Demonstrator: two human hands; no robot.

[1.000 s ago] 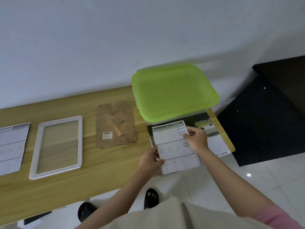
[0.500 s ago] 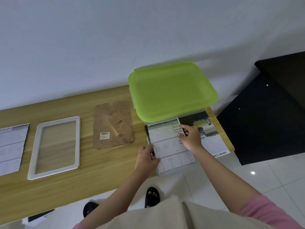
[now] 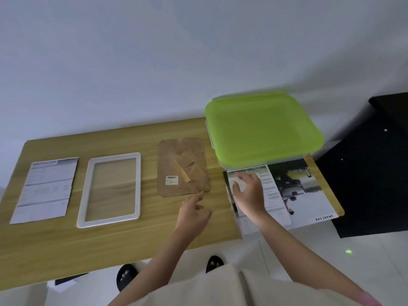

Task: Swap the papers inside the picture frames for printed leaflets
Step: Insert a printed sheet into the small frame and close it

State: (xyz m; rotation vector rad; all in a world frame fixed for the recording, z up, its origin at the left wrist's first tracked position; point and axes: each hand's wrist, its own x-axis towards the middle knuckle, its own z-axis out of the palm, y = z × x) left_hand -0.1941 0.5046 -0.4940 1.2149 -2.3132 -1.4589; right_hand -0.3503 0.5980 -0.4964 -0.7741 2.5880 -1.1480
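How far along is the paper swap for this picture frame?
Done: the white picture frame lies open, brown cardboard backing off, old printed sheet beside it. In hand: the right hand rests on the leaflet stack; the left hand holds nothing. Left: fit a leaflet, refit the backing.

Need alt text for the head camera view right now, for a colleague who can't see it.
The person's right hand rests open on a printed leaflet lying by a green-lidded box, while the left hand reaches toward a brown backing board. Further left on the wooden table lie an empty white frame and another sheet.
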